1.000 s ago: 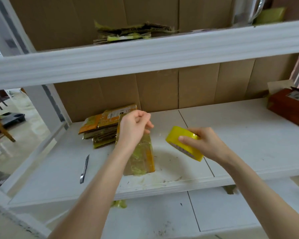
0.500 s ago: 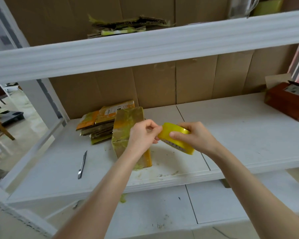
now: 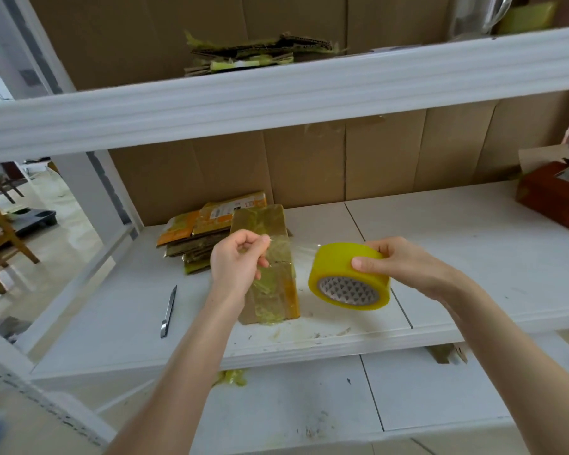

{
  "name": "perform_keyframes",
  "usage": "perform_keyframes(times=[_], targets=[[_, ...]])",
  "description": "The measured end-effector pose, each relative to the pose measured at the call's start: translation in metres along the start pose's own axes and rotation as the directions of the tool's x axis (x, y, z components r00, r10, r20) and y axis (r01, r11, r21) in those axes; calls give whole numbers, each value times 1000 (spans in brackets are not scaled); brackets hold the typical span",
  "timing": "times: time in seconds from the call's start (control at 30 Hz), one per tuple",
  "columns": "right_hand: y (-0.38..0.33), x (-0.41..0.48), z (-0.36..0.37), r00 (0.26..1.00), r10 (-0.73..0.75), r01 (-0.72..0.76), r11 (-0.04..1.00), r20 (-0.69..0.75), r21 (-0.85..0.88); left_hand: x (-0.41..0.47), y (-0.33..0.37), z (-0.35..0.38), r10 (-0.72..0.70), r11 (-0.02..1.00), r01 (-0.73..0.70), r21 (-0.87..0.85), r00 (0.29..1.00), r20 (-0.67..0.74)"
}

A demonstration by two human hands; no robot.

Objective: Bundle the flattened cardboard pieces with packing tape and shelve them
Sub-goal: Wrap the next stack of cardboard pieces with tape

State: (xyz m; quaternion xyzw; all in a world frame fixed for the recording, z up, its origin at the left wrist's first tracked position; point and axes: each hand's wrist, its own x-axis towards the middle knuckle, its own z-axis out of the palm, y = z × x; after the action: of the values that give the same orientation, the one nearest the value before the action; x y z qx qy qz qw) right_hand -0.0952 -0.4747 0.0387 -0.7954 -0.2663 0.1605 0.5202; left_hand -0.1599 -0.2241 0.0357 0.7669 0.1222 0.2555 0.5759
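Hands have parted: left hand (image 3: 235, 268) pinches tape end (image 3: 288, 248), right hand (image 3: 404, 265) grips roll (image 3: 337, 261).

The upper shelf (image 3: 276, 93) is hanging low over the middle shelf (image 3: 457, 257), capping the room above. A cardboard stack (image 3: 191, 231) and a taped bundle (image 3: 276, 297) are crowding the left-centre. A knife (image 3: 169, 311) is lying beside them, a brown box (image 3: 552, 205) is blocking the far right, and bare board is stretching between.

Left grip (image 3: 235, 261) pinches tape end (image 3: 278, 249); right grip (image 3: 404, 264) curled round tape roll (image 3: 339, 262); both raised, apart.
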Motion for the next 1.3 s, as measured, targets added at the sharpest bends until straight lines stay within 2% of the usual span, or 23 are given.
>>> perform_keyframes(times=[0.07,0.13,0.23,0.3,0.4,0.47,0.5,0.6,0.77,0.87,1.07,1.3], targets=[[1,-3,3,998,-12,8,998,59,70,-2,-5,-8,-8,1000,7,-20,1000,-27],[0,-2,7,996,-7,2,998,84,57,-5,-8,-16,2,999,-4,-36,998,-61],[-2,4,10,1000,28,-25,982,14,-188,-7,-11,-28,3,997,-13,-80,992,-129],[-2,3,8,1000,24,-20,970,13,-242,-8,-12,-34,-14,996,1,-88,990,-142],[-1,-5,4,991,17,-11,999,136,-41,-8,-15,-44,-72,987,41,-154,977,-201],[0,-5,9,988,11,-16,999,151,29,-11,-19,-49,-73,987,38,-158,972,-222],[0,-3,13,995,6,-5,1000,104,-9,-13,-21,-52,-68,987,31,-159,970,-233],[0,8,20,988,-2,-49,942,-152,-332,-15,-26,-56,-51,987,10,-161,965,-256],[-5,17,32,946,-37,-161,811,-323,-563,-16,-34,-56,-28,989,-21,-149,947,-319],[-5,23,42,912,-70,-201,783,-405,-589,-16,-44,-57,-36,989,-19,-149,932,-361],[2,29,57,852,-134,-194,818,-507,-542,-11,-56,-56,-48,993,-3,-118,905,-422],[7,40,67,813,-120,-268,791,-569,-550,-4,-71,-53,-86,994,46,-103,899,-430]])
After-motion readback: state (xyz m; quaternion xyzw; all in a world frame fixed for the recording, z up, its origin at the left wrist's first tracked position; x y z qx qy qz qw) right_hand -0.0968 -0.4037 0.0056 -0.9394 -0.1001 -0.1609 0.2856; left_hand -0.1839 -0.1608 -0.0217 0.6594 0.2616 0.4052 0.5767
